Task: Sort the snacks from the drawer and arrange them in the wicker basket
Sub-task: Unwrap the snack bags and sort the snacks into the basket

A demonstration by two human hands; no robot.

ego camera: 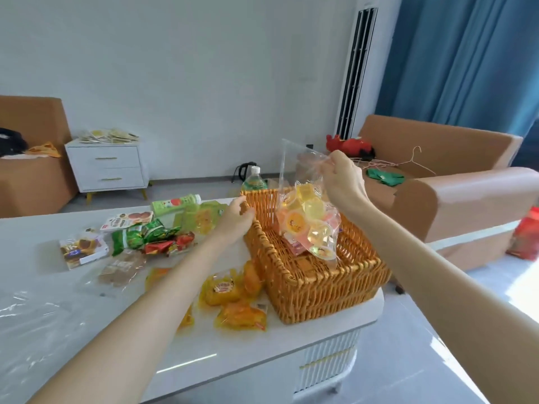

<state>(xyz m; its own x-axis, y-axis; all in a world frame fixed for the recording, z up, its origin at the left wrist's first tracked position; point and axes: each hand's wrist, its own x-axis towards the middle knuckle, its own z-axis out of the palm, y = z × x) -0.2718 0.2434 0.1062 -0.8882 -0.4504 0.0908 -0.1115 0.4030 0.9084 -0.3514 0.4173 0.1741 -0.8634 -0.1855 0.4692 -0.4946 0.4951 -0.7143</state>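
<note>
While the right hand [341, 176] pinches the gathered top of a clear bag of jelly cups [306, 220], the bag hangs over the wicker basket [320, 281]. Its lower end sits down between the basket's walls (whether it touches the woven floor cannot be told). The left hand [236, 217] is at the basket's far left corner, fingers and thumb curled on the rim there. A pink packet [295, 245] lies on the basket's floor, partly under the bag.

Under the basket is a white table [204, 354], and the rest of the snacks lie to the basket's left. Several yellow packets [230, 290] lie against its near left wall. Farther left of the basket lie green packets [140, 234] and red packets [169, 243] in a loose heap, with a clear pack of brown wafers [122, 268] and a chocolate box [83, 247] beyond them. Left of the basket's far corner, past the left hand, a green bottle [175, 204] lies on its side beside a biscuit box [125, 220]. Just behind the basket's far wall rises the white-capped top of a water bottle [254, 179].
</note>
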